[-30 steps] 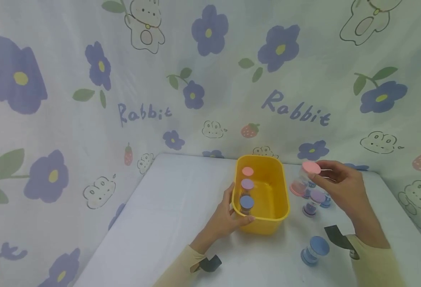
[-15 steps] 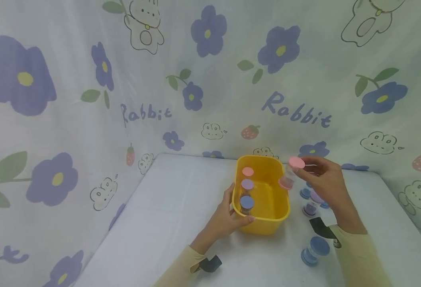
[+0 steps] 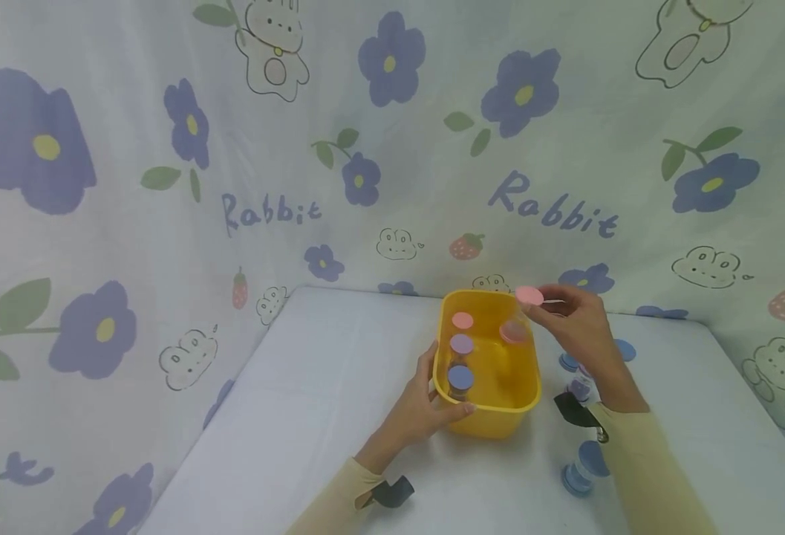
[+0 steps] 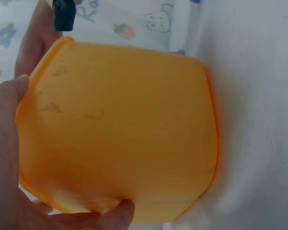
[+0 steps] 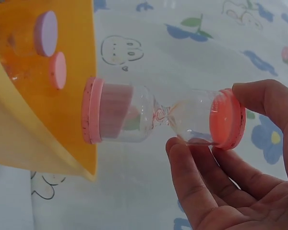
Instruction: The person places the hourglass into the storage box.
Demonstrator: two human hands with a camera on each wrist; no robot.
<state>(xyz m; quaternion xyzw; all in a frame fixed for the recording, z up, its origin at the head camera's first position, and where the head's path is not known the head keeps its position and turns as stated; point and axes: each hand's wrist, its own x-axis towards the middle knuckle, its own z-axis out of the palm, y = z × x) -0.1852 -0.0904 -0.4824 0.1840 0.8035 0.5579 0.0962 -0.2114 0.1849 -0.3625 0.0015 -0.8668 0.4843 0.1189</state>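
Observation:
My right hand point(image 3: 575, 327) pinches a pink-capped hourglass point(image 5: 117, 112) by its top cap, thumb on one side and fingers on the other. Its lower end overlaps the inside of the yellow plastic bin point(image 3: 492, 423) at the far right, with pink sand lying in the lower bulb. With fingers and thumb at the rim and side, my left hand point(image 3: 422, 401) grips the bin's near left corner. Along the left wall inside stand a pink hourglass point(image 3: 462, 321), a purple hourglass point(image 3: 461, 345) and a blue hourglass point(image 3: 460, 377) in a row.
On the white table point(image 3: 285, 401), right of the bin, a blue hourglass point(image 3: 577, 478) stands near the front. Behind my right forearm are a partly hidden purple hourglass point(image 3: 578, 390) and more blue caps point(image 3: 624, 350). A flower-print curtain point(image 3: 432, 148) hangs behind the table.
My right hand has carried the pink hourglass leftward from over the table to the bin's right side, its base now within the opening. The left hand and bin stay put.

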